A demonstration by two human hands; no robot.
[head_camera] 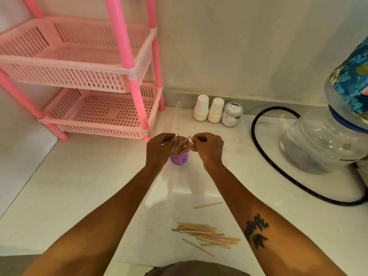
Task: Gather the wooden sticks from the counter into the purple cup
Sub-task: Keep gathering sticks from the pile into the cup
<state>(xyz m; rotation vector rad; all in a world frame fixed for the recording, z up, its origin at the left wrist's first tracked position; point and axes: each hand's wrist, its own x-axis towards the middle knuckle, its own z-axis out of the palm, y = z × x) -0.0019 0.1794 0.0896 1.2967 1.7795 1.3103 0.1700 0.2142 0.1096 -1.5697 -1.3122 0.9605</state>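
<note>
Both hands, left [159,148] and right [209,149], curled on the cup's [179,158] sticks [181,145]; loose pile [207,235] lies crosswise behind them, nearer the right.

Both hands [186,146] at stick-filled purple cup [179,158].

Stick-filled purple cup [179,158]; loose sticks [207,235] nearer.
</note>
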